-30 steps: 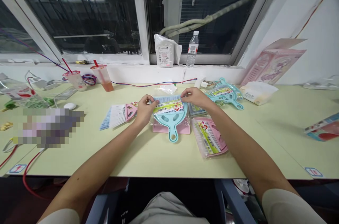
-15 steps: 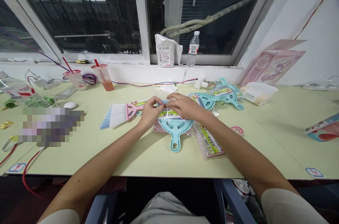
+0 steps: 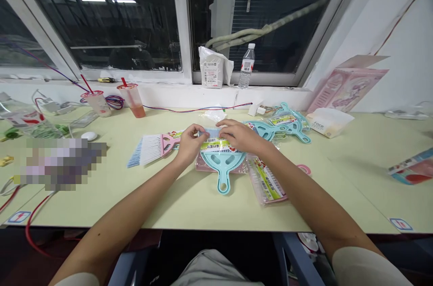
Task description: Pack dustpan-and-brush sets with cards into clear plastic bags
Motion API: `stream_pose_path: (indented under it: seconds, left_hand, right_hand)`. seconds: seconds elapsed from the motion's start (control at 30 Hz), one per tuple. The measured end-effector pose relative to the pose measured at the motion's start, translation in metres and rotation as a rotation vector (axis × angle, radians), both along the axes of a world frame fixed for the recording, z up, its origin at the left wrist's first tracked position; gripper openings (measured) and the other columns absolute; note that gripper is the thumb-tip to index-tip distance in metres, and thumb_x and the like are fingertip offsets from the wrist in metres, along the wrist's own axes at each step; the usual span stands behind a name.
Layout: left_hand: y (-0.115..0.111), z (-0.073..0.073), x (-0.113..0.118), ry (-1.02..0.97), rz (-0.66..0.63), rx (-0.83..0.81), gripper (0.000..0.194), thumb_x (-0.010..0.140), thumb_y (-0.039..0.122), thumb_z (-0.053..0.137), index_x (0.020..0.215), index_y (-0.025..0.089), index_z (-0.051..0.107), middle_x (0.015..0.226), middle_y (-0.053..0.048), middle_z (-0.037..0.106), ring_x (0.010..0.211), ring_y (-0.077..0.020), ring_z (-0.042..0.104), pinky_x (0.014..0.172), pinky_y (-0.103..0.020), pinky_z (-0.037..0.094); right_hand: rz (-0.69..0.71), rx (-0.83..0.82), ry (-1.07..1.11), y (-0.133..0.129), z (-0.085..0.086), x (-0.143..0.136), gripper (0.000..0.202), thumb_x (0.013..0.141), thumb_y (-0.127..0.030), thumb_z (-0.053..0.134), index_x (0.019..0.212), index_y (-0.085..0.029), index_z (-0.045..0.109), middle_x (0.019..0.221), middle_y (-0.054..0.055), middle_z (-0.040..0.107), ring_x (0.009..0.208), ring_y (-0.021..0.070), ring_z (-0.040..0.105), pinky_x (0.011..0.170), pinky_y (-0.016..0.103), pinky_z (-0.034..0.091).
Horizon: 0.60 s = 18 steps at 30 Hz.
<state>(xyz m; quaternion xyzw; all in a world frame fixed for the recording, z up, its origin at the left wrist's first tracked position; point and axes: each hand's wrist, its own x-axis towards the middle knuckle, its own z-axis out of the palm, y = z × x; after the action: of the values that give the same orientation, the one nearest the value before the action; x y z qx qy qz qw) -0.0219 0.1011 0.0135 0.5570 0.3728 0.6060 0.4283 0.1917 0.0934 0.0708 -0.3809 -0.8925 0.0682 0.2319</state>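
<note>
turquoise dustpan, pale yellow-green table, pink box

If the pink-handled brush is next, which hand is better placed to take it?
Probably the left hand: it is close beside the brush, while the right hand is farther off. Both are at the far end of the blue dustpan.

Holding blue dustpan by far edge in left hand and right hand, between brush at left and pack near right.
</note>
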Motion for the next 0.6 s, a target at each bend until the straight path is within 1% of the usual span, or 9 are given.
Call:
stream_pose_path:
  seconds: [0.13,0.3,0.43,0.5,0.53,0.6]
  left_hand:
    - [0.000,0.002,-0.001,-0.038,0.010,0.009,0.018,0.070,0.022,0.079,0.080,0.021,0.063,0.083,0.000,0.059,0.073,-0.0143,0.055,0.062,-0.025,0.042]
    - [0.006,0.006,-0.006,-0.109,0.050,0.013,0.021,0.067,0.022,0.081,0.079,0.021,0.063,0.079,0.001,0.057,0.069,-0.0134,0.055,0.061,-0.026,0.043]
    - [0.013,0.008,-0.011,-0.152,0.066,0.018,0.024,0.065,0.022,0.082,0.079,0.021,0.063,0.080,0.002,0.056,0.067,-0.0128,0.055,0.059,-0.025,0.042]
    - [0.015,0.007,-0.012,-0.155,0.078,0.014,0.024,0.064,0.022,0.083,0.079,0.020,0.063,0.080,0.002,0.054,0.067,-0.0121,0.054,0.058,-0.025,0.042]
    - [0.016,0.007,-0.013,-0.158,0.087,0.012,0.024,0.064,0.021,0.083,0.079,0.020,0.063,0.081,0.002,0.054,0.067,-0.0118,0.054,0.058,-0.025,0.042]
    - [0.017,0.008,-0.014,-0.174,0.104,0.000,0.025,0.063,0.021,0.083,0.079,0.021,0.063,0.080,0.002,0.053,0.068,-0.0119,0.054,0.058,-0.024,0.043]
  right_hand:
    - [-0.026,-0.027,0.039,0.002,0.004,0.006,0.030,0.095,-0.012,0.048,0.087,-0.022,0.076,0.140,0.007,0.062,0.125,0.0265,0.058,0.104,0.044,0.047]
    - [-0.054,-0.060,0.082,0.014,0.005,0.024,0.029,0.091,-0.011,0.050,0.077,-0.021,0.073,0.142,0.007,0.061,0.126,0.0271,0.058,0.108,0.046,0.044]
    - [-0.119,-0.100,0.197,0.026,0.005,0.035,0.025,0.087,-0.012,0.055,0.070,-0.019,0.072,0.137,0.008,0.064,0.124,0.0281,0.059,0.110,0.047,0.042]
    - [-0.171,-0.184,0.312,0.031,0.003,0.037,0.021,0.085,-0.015,0.059,0.068,-0.019,0.071,0.124,0.009,0.070,0.115,0.0269,0.063,0.105,0.044,0.046]
    - [-0.191,-0.255,0.382,0.033,0.002,0.037,0.018,0.085,-0.017,0.061,0.069,-0.019,0.070,0.116,0.010,0.072,0.107,0.0256,0.066,0.100,0.042,0.050]
    - [-0.191,-0.448,0.544,0.035,0.000,0.036,0.011,0.084,-0.022,0.065,0.074,-0.019,0.069,0.098,0.009,0.074,0.089,0.0224,0.068,0.085,0.038,0.056]
